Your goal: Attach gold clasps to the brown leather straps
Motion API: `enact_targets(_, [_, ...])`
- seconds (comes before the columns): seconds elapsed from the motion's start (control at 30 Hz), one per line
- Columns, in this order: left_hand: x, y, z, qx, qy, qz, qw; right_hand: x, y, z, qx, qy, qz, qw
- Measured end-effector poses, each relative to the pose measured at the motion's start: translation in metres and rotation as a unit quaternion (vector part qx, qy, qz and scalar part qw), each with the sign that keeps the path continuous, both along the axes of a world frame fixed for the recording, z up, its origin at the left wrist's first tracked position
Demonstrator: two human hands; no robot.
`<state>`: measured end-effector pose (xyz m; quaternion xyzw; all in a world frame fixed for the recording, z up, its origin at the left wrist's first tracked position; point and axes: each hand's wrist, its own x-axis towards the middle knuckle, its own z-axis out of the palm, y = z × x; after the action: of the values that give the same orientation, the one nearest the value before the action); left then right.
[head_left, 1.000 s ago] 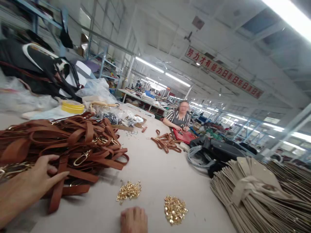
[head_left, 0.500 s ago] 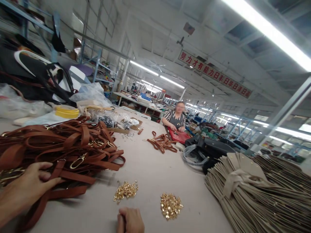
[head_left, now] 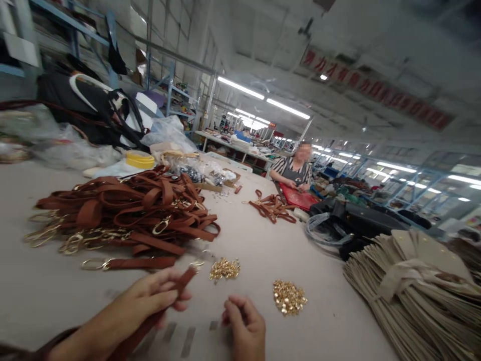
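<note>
My left hand (head_left: 146,303) grips a brown leather strap (head_left: 180,282) whose end pokes out past my fingers toward the middle of the table. My right hand (head_left: 244,326) sits curled near the bottom edge, fingers pinched together; what they hold is too small to make out. Just beyond my hands lie two small heaps of gold metal fittings, the left heap (head_left: 224,269) and the right heap (head_left: 288,297). A big pile of brown straps with gold rings (head_left: 131,210) covers the table's left side.
Stacked beige paper bags (head_left: 413,286) fill the right. Dark bags (head_left: 349,225) lie behind them. A smaller strap bundle (head_left: 272,206) lies before a seated co-worker (head_left: 295,173) with a red piece. A yellow tape roll (head_left: 140,159), plastic bags and black handbags crowd the left back.
My left hand has pulled one strap out of the pile and brought it toward the table's middle. My right hand rose from the table and curled. The camera swung left.
</note>
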<state>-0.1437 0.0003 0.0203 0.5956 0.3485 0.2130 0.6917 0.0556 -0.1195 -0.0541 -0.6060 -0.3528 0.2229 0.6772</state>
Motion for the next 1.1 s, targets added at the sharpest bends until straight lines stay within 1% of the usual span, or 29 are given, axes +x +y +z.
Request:
enact_targets(0.03, [0.011, -0.007, 0.005, -0.014, -0.012, -0.029, 0.999, 0.001, -0.008, 0.008, -0.02, 0.032, 0.013, 0.999])
enact_targets(0.07, [0.022, -0.013, 0.009, -0.026, -0.015, -0.068, 0.997, 0.001, -0.014, 0.015, -0.025, 0.06, 0.009, 0.998])
enact_targets(0.1, [0.032, -0.018, 0.011, -0.037, -0.022, -0.098, 0.994, 0.002, -0.021, 0.02, -0.026, 0.086, 0.012, 0.996])
enact_targets(0.17, [0.048, -0.025, 0.011, -0.052, -0.035, -0.136, 0.989, 0.002, -0.03, 0.028, -0.016, 0.126, 0.019, 0.992])
enact_targets(0.27, [0.062, -0.033, 0.007, -0.063, -0.062, -0.176, 0.98, -0.001, -0.038, 0.031, -0.009, 0.157, 0.041, 0.987])
enact_targets(0.37, [0.068, -0.037, 0.005, -0.049, -0.081, -0.214, 0.972, -0.002, -0.039, 0.027, -0.007, 0.166, 0.058, 0.984])
enact_targets(0.53, [0.071, -0.038, 0.005, 0.016, -0.04, -0.228, 0.973, 0.0, -0.037, 0.02, -0.024, 0.182, 0.062, 0.981])
enact_targets(0.73, [0.072, -0.04, 0.0, 0.067, -0.016, -0.232, 0.97, 0.001, -0.038, 0.017, -0.043, 0.192, 0.072, 0.978])
enact_targets(0.87, [0.073, -0.04, 0.001, 0.067, -0.021, -0.251, 0.965, 0.002, -0.039, 0.013, -0.04, 0.19, 0.077, 0.978])
enact_targets(1.0, [0.074, -0.038, 0.0, 0.068, 0.009, -0.268, 0.961, 0.003, -0.04, 0.008, -0.036, 0.179, 0.079, 0.98])
enact_targets(1.1, [0.075, -0.037, -0.001, 0.083, -0.006, -0.273, 0.958, 0.001, -0.041, 0.01, -0.044, 0.159, 0.067, 0.984])
